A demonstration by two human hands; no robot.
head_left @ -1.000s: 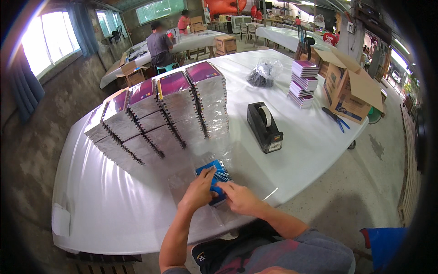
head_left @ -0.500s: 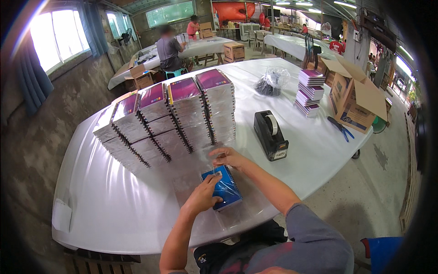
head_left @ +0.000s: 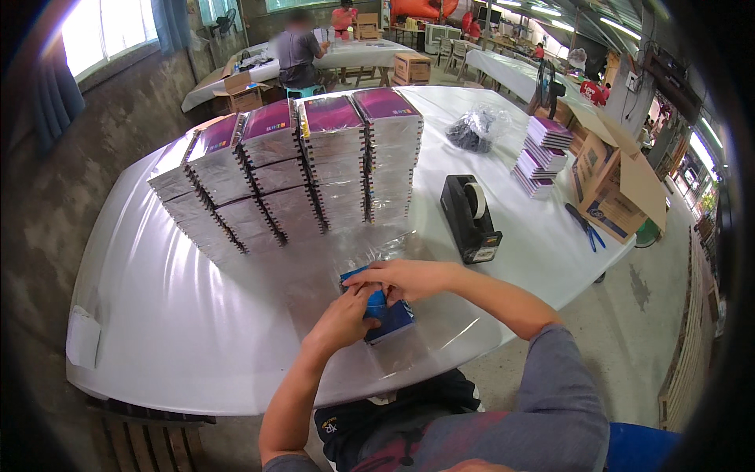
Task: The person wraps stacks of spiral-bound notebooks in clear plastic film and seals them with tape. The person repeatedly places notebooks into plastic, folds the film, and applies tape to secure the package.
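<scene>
A blue spiral-bound notebook (head_left: 391,321) lies near the table's front edge, on or in clear plastic film (head_left: 377,250) that spreads beyond it. My left hand (head_left: 346,317) presses on its cover from the left, the thumb near the middle. From the right, my right hand (head_left: 397,277) reaches across the far end, fingers bent down on the notebook and film. The fingers of both hands meet there and hide much of the cover. What exactly the right fingertips pinch is partly hidden. Just right of them stands a black tape dispenser (head_left: 469,220).
Tall stacks of wrapped spiral notebooks (head_left: 334,114) stand at the table's far left. At right are a smaller notebook stack (head_left: 541,157), blue-handled pliers (head_left: 586,226), a bag of dark items (head_left: 472,130) and an open carton (head_left: 609,185). A person (head_left: 297,51) sits at another table (head_left: 354,53).
My right hand has come down and left onto the far end of the notebook, beside my left fingers. It was raised just beyond the notebook before. The head view has shifted slightly.
</scene>
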